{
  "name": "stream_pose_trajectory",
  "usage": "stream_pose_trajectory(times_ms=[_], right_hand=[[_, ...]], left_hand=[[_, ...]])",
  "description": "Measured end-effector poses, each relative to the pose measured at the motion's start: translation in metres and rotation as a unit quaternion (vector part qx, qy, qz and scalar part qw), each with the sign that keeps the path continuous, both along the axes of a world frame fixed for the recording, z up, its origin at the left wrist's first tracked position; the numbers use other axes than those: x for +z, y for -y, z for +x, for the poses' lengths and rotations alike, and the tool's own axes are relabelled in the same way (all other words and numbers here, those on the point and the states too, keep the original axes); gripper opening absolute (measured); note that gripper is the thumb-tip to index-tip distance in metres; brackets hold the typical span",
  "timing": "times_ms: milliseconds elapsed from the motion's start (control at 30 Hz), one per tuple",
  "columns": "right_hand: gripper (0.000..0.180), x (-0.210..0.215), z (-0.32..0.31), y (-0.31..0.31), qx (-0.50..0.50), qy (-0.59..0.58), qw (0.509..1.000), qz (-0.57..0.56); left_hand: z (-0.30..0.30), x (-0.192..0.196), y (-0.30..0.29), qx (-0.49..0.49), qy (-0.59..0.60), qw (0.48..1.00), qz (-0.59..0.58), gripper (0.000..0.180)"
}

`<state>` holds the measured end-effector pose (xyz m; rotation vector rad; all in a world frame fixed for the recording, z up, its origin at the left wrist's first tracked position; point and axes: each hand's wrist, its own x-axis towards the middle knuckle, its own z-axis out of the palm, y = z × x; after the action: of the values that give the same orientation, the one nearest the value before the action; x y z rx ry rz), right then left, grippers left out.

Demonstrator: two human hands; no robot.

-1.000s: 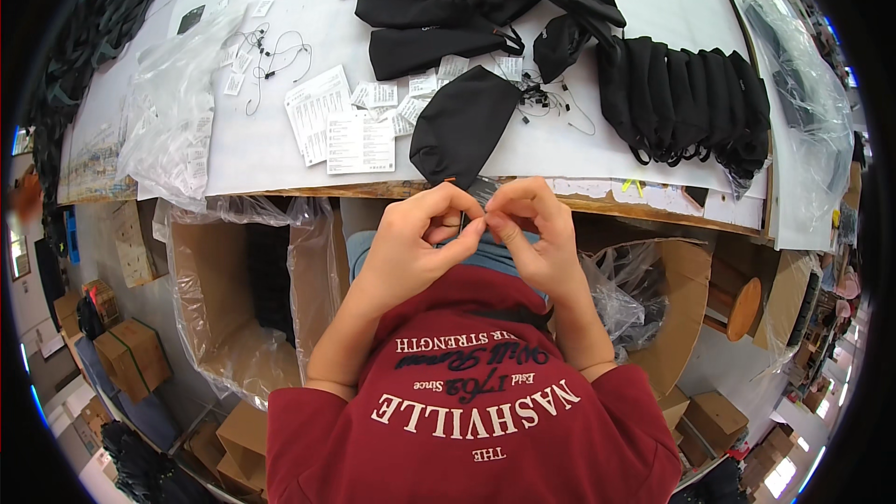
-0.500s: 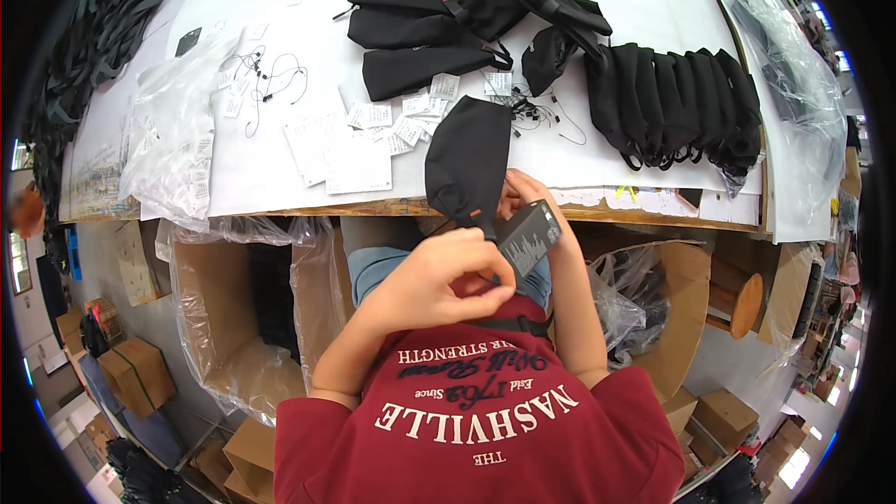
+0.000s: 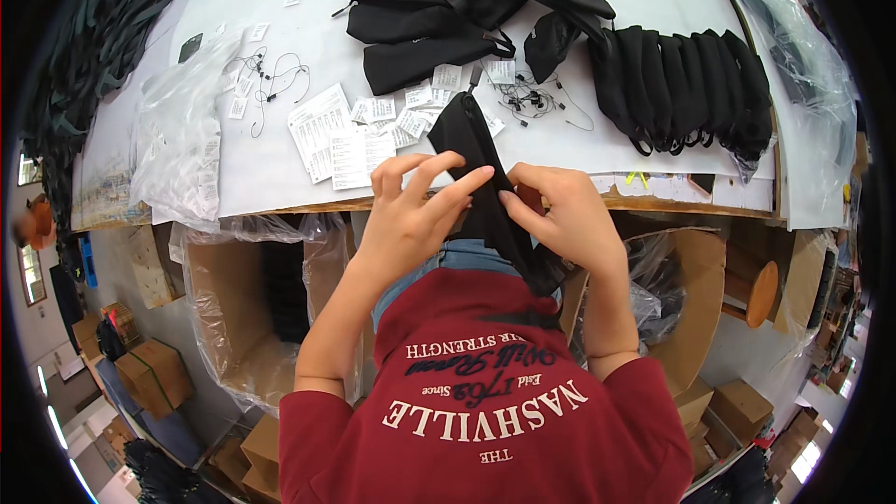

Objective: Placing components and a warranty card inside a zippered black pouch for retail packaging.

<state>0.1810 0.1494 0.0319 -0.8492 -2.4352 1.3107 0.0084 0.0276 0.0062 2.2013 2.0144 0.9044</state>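
Observation:
A black fabric pouch (image 3: pixel 481 154) is held edge-up between my hands at the table's near edge, slanting down toward my lap. At its far end a dark pull tab stands up. My left hand (image 3: pixel 415 210) has its fingers bent and partly spread on the pouch's left side, fingertips on the fabric. On the other side, my right hand (image 3: pixel 567 215) pinches the pouch between thumb and fingers. Its lower end hangs over my lap. Just beyond it lie small white printed tags (image 3: pixel 411 117) and black cords with little fasteners (image 3: pixel 532 103).
More black pouches (image 3: pixel 411 23) lie at the back, and a row of them (image 3: pixel 686 89) stands right. White printed sheets (image 3: pixel 359 154), a clear plastic bag (image 3: pixel 177 131) and black straps (image 3: pixel 112 28) are left. Plastic-lined cartons (image 3: pixel 238 317) stand below the white table (image 3: pixel 271 154).
The pouch has turned from flat-side to edge-up, its pull tab now at the far end. My left hand has moved up onto it. The dark printed piece near my right hand is out of sight.

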Motion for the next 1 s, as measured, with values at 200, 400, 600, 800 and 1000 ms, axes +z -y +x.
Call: stream_pose_trajectory(times_ms=[200, 400, 600, 800, 1000], right_hand=[[0.016, 0.001, -0.004, -0.002, 0.058, -0.011, 0.995, 0.076], [0.015, 0.004, -0.008, -0.005, 0.062, -0.01, 0.996, 0.061], [0.015, 0.0, -0.012, -0.002, 0.089, -0.009, 0.992, 0.084], [0.015, -0.001, -0.016, -0.001, 0.116, 0.001, 0.989, 0.086], [0.015, -0.001, -0.017, -0.003, 0.132, 0.016, 0.987, 0.092]], left_hand=[[-0.004, -0.014, 0.005, 0.007, -0.01, 0.998, 0.069, 0.035], [-0.005, -0.015, 0.01, 0.011, -0.045, 0.996, 0.076, 0.02], [-0.004, -0.009, 0.002, -0.022, 0.001, 0.999, 0.046, 0.028], [-0.011, -0.012, 0.0, -0.088, -0.019, 0.994, 0.056, 0.027], [-0.01, -0.009, 0.0, -0.133, -0.005, 0.99, 0.036, 0.025]])
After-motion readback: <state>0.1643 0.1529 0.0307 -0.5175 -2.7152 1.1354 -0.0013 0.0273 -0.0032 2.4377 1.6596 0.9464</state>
